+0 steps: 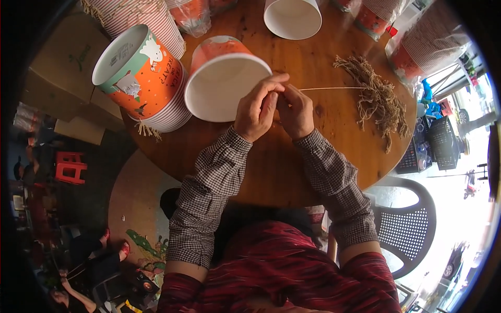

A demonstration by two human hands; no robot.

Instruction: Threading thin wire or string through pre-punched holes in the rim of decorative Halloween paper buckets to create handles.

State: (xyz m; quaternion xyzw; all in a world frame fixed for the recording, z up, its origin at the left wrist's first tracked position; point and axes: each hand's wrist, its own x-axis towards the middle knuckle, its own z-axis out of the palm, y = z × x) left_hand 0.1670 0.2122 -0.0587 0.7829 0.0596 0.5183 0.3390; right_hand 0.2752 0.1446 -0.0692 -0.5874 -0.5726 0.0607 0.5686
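In front of the white paper bucket [224, 86], which lies tipped with its open mouth toward me, my hands meet with their fingertips together. My right hand [297, 112] is closed on a thin cord [331, 88] that runs right to a tangled pile of tan twine [373, 94]. My left hand [257, 107] is pinched closed beside it, overlapping the bucket's rim; what lies between its fingers is hidden. Left of these stands an orange and green printed bucket [148, 78], set upside down or nested on a stack, with twine ends sticking out below.
Stacked striped buckets [148, 15] stand at the far left, bagged ones [425, 44] at the far right. Another white bucket [292, 20] sits at the back of the round wooden table [282, 172]. A grey chair [404, 229] is to the right; another person [78, 292] sits lower left.
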